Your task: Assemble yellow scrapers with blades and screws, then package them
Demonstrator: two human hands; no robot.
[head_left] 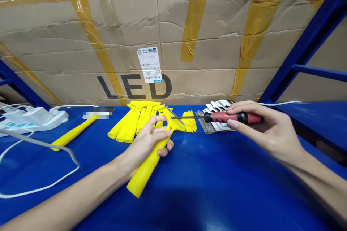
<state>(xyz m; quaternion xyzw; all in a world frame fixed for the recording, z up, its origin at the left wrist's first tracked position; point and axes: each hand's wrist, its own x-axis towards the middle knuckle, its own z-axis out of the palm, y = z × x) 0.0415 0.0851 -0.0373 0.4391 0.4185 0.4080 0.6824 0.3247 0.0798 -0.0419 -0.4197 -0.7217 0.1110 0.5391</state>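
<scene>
My left hand (pixel 154 137) is wrapped round the yellow handle of a scraper (pixel 146 169), which tilts with its wide head up and to the right. A thin clear or metallic strip shows along that head's far edge. Between the fingers and thumb of my right hand (pixel 268 130) is a screwdriver (pixel 225 117) with a red and black handle. Its shaft lies level, and the tip meets the scraper's head near the neck. Behind my left hand, several more yellow scraper handles (pixel 130 122) lie in a pile. Small yellow pieces (pixel 189 121) sit in a row beside them.
White and grey flat pieces (pixel 217 110) are stacked behind the screwdriver. Another yellow scraper (pixel 77 131) lies on the left, near a white power strip (pixel 35 119) with loose cables. A large taped carton (pixel 206 83) stands behind the blue table (pixel 195 187), between blue metal posts (pixel 298 50).
</scene>
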